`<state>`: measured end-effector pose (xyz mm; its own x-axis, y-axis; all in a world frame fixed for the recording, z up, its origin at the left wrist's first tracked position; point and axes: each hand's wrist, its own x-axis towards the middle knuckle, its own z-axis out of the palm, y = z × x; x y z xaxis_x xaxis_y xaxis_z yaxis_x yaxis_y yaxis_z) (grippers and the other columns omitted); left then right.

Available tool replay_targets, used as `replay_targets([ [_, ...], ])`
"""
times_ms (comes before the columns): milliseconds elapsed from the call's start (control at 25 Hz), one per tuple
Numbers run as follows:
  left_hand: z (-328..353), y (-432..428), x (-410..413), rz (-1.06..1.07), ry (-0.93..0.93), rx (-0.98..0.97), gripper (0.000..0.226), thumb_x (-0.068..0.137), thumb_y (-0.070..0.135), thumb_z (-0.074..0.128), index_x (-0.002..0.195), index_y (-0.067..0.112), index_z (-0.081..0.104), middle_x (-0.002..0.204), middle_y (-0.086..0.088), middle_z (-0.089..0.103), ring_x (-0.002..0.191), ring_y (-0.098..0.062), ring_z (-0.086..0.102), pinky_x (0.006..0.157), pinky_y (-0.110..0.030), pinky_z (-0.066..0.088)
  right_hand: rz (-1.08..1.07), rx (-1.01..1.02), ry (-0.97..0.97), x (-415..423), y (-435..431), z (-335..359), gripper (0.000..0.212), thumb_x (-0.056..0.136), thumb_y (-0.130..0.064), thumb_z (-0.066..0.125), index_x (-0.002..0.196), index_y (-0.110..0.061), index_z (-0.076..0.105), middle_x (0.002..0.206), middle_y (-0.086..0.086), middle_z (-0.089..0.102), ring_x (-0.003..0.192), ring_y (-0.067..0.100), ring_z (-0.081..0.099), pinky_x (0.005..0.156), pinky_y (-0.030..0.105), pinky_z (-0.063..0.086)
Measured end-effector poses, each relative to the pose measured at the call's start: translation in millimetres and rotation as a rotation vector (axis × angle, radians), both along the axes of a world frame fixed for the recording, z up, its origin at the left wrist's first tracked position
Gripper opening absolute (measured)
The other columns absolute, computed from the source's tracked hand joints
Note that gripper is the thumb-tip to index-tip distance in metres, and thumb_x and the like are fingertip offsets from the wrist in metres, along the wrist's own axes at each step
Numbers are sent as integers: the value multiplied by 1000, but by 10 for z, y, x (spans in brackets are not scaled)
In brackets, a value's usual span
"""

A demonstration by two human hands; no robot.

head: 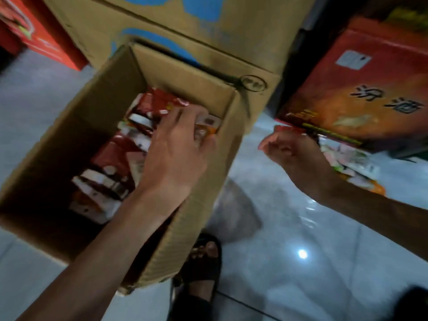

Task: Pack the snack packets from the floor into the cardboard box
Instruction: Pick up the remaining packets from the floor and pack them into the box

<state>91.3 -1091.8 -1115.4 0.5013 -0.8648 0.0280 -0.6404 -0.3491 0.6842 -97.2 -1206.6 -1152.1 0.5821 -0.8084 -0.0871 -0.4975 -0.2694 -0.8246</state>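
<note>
An open cardboard box (76, 117) stands on the floor at the left, holding several red and white snack packets (115, 158). My left hand (178, 149) is inside the box near its far right corner, fingers curled on an orange and white packet (208, 126). My right hand (294, 154) hovers to the right of the box, closed on the top edge of a red packet (287, 129). Behind that hand, more snack packets (354, 167) lie on the floor. The picture is blurred by motion.
A large cardboard box with blue print (185, 26) stands behind the open one. A red and orange carton (370, 84) sits at the right, another red carton (34, 31) at the top left. My sandalled foot (203, 269) rests on the shiny grey tile floor (301, 262).
</note>
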Motion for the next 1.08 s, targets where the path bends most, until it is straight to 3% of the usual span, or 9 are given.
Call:
replay_targets([
  [80,-2,-216,-415,-76,113,-18,32,86,24,68,117,19,62,117,-4,64,110,-25,59,96,-40,46,7,-18,240,-541,-301,-230,13,86,-10,68,95,-20,69,91,-11,69,85,5,63,73,16,46],
  [200,-147,-497,-886,-144,277,116,30,89,23,69,118,22,62,115,1,64,100,-17,59,88,-32,48,148,-127,642,-1126,-819,-620,64,74,-22,77,132,-16,50,130,11,54,111,32,59,91,40,51],
  [360,-564,-753,-1212,-99,729,375,20,84,25,71,101,22,62,103,-3,66,88,-17,63,79,-32,50,301,-354,916,-1199,-1319,-1168,103,67,-47,77,150,-19,22,146,20,32,131,42,36,108,49,37],
  [440,-748,-816,-1258,3,871,450,12,88,18,68,99,20,61,101,-7,66,86,-19,64,78,-32,50,264,-386,946,-1069,-1370,-1395,97,74,-56,69,150,-21,19,143,20,35,126,43,40,104,50,41],
  [560,-877,-836,-1323,128,993,480,14,93,9,61,107,11,60,104,-11,64,88,-24,64,76,-31,50,203,-561,996,-903,-1312,-1512,58,94,-36,47,145,-16,27,131,21,47,114,39,50,92,45,48],
  [720,-943,-824,-1409,205,1075,406,37,88,14,68,123,10,57,120,-10,65,107,-26,64,94,-37,50,86,-599,751,-881,-1233,-1266,34,96,-33,39,123,-19,55,108,14,67,94,34,65,73,37,48],
  [840,-942,-823,-1501,138,1112,324,83,61,44,82,135,21,51,132,-3,62,121,-21,59,109,-38,42,-77,-15,211,-1099,-944,-790,20,90,-34,60,103,-21,68,88,2,74,79,19,70,66,28,53],
  [960,-975,-774,-1720,-24,1228,273,63,73,39,80,128,11,63,125,-14,69,119,-34,63,110,-52,43,-150,568,-136,-1364,-360,-406,8,88,-21,67,94,-18,71,80,-4,73,72,9,68,62,23,55],
  [1080,-1015,-635,-1918,-43,1314,333,42,84,24,73,119,2,67,119,-25,69,111,-47,64,101,-61,48,-133,656,-84,-1631,-17,-362,22,97,-30,52,100,-15,68,83,2,72,71,17,67,55,28,51],
])
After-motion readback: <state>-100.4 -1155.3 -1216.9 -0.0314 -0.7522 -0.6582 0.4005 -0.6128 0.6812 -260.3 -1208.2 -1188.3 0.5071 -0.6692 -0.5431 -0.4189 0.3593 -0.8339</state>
